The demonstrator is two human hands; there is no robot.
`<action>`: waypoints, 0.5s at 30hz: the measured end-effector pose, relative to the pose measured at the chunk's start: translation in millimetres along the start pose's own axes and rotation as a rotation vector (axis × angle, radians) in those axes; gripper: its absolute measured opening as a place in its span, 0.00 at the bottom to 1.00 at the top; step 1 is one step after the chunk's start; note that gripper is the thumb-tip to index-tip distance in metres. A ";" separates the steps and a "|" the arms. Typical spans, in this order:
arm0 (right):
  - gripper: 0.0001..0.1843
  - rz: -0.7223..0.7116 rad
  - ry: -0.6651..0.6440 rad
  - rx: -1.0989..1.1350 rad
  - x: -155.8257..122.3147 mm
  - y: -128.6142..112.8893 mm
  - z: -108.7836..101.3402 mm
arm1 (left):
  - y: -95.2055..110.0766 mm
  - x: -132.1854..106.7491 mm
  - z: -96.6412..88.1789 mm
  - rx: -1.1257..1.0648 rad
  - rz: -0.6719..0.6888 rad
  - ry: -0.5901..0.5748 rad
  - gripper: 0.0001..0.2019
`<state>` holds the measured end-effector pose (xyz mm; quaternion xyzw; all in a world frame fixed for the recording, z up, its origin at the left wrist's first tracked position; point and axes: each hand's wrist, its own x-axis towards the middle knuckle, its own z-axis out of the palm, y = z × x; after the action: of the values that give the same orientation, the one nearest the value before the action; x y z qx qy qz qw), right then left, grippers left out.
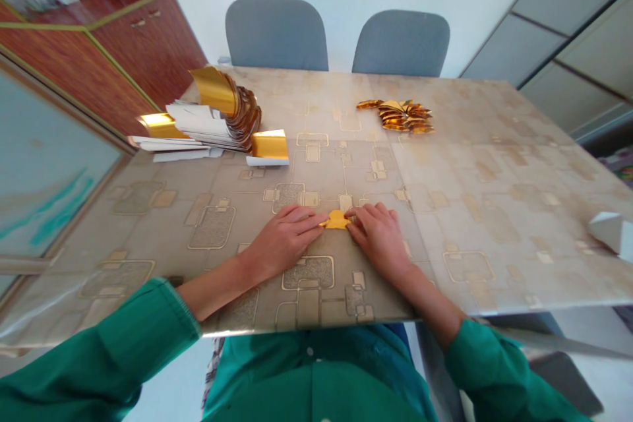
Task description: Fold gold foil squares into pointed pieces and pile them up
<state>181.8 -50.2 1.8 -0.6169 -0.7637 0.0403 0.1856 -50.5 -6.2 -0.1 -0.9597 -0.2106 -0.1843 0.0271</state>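
A small piece of folded gold paper (337, 219) lies between my two hands near the middle of the table's front half. My left hand (289, 235) is closed on its left end, with the fingertips pressed together. At the opposite end, the bent fingers and thumb of my right hand (380, 237) pinch the paper. Its middle shows a raised, rounded shape. The palms are turned down, so the undersides of the fingers are hidden.
A pile of gold and white paper sheets (202, 125) leans at the back left, with a loose gold sheet (270, 146) beside it. Folded gold paper pieces (403, 116) are heaped at the back right. A white paper object (612, 232) sits at the right edge. Two grey chairs (277, 33) stand behind.
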 end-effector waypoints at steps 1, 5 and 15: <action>0.07 -0.050 0.007 -0.027 1.1 0.2 0.3 | 0.6 5.4 1.4 0.002 -0.001 0.008 0.13; 0.10 -0.159 0.018 -0.162 3.9 -0.1 0.6 | 0.3 21.3 8.9 -0.004 0.000 -0.001 0.10; 0.11 -0.248 0.030 -0.250 -3.9 7.5 -0.5 | -9.9 8.0 9.8 0.060 0.007 -0.049 0.18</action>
<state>189.6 -52.3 -0.9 -0.5370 -0.8300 -0.0876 0.1224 -44.5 7.2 -6.6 -0.9633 -0.2134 -0.1542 0.0514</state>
